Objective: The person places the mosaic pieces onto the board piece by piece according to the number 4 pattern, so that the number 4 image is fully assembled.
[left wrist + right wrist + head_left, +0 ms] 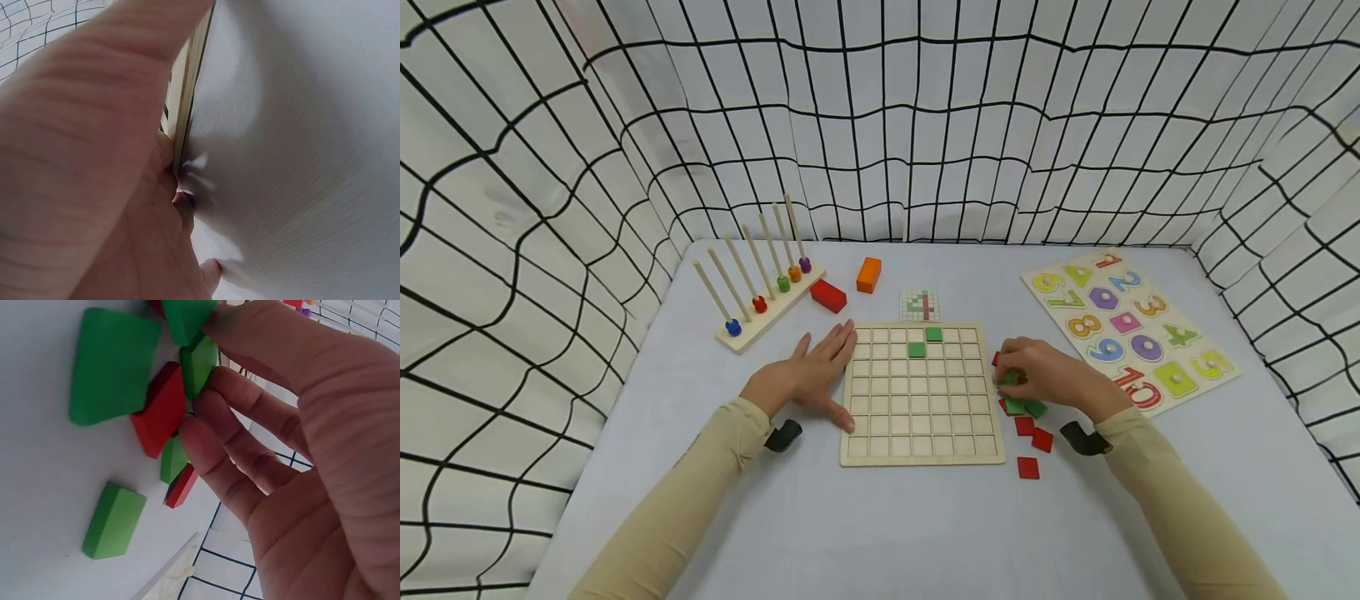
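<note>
Tiles (1015, 407), under and beside right hand (1049, 372)

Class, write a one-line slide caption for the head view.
Left hand rests against the board, which holds two green tiles; right hand touches piled red and green tiles.

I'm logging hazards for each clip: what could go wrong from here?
The right hand has its fingers among overlapping red and green tiles, so it might catch two at once or scatter others.
The left hand touches the left edge of the grid board; a push could shift it and perhaps jar the two green tiles on it.
</note>
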Tool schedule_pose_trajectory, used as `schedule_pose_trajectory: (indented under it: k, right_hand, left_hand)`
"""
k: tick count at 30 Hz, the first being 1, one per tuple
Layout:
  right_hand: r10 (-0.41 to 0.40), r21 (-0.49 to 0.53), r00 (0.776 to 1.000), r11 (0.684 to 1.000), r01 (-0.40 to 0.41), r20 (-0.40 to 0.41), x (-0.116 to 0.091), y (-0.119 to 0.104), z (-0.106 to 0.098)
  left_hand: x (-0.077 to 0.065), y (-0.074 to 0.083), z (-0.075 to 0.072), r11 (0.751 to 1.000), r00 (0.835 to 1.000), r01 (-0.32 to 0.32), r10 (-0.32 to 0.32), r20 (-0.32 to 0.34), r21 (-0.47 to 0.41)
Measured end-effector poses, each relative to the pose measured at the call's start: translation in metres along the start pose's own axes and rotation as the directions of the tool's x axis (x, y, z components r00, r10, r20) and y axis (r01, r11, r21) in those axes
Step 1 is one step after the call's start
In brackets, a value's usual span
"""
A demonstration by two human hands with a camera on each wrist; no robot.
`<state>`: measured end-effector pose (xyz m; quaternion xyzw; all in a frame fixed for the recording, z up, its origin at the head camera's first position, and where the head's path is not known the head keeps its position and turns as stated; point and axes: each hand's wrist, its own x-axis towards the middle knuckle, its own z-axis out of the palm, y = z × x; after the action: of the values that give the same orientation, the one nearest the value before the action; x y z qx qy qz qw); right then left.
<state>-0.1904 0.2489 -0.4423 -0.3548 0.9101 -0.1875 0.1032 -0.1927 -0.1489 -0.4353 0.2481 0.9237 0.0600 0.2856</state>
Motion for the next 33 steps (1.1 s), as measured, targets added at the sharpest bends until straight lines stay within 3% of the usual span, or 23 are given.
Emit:
schedule_pose_trajectory:
  k: [5,16,22,33]
  right_hand:
    - [0.013,0.024,1.000,1.000,-0.012,-0.009,-0.008,0.001,0.004]
    - [-0.065,0.017,0.995,0.998,0.067,-0.078,-0.008,0.001,0.004]
    - [-0.121,0.006,0.985,0.992,0.123,-0.125,0.002,-0.005,0.002]
    - [-0.129,0.035,0.989,0.991,0.132,-0.078,0.027,-0.027,0.002]
  left_hand:
    - [0.000,0.000,-0.001,1.000,1.000,-0.006,0.006,-0.004,0.004]
    - [0.001,-0.001,-0.002,1.000,1.000,0.001,-0.001,-0.002,0.003]
    - [0.001,-0.001,-0.001,1.000,1.000,0.003,-0.003,-0.002,-0.002]
    - [0.002,-0.002,0.002,1.000,1.000,-0.001,0.001,-0.002,-0.002]
